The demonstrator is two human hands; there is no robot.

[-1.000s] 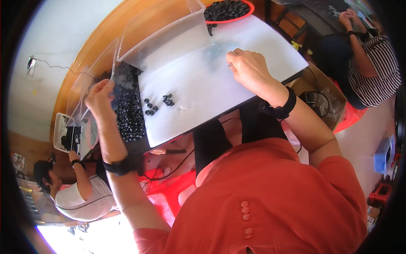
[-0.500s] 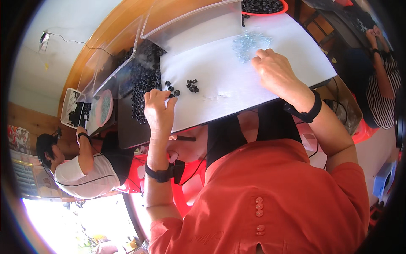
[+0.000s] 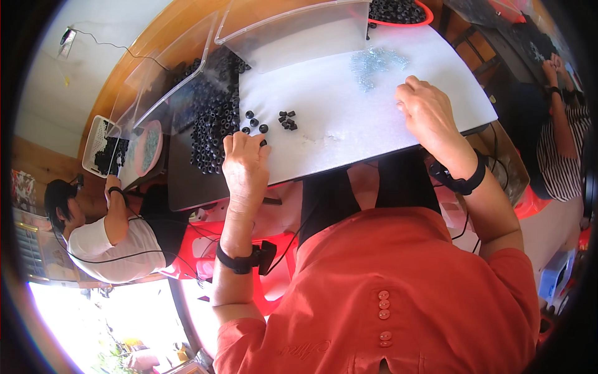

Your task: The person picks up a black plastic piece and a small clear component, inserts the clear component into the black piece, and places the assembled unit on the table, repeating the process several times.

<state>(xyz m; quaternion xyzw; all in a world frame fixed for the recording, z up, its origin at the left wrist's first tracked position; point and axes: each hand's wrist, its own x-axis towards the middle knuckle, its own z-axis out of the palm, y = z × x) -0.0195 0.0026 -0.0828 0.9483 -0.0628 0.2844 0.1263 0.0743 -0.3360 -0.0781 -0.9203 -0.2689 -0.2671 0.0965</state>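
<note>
My left hand [image 3: 245, 163] is at the near edge of the white table, fingers bent and closed on a small black part [image 3: 263, 143] that shows at its thumb and fingertip. Just beyond it lie a few loose round black parts [image 3: 254, 122]. To their right sits a little cluster of small black pieces [image 3: 288, 120]. My right hand [image 3: 430, 113] hovers over the table's right side, fingers curled together; whatever they hold, if anything, is hidden. Farther off lies a spread of small clear, bluish pieces [image 3: 374, 65], apart from that hand.
A heap of black parts [image 3: 215, 118] covers the table's left side. Clear plastic panels [image 3: 299, 34] stand along the far edge, and a red-rimmed tray of black parts [image 3: 405, 22] sits at the far right. One person [image 3: 118, 246] works at left, another [image 3: 560, 134] at right.
My right hand has drawn away from the clear pieces, toward the right and nearer me. My left hand has shifted slightly right. The whole view has moved a little.
</note>
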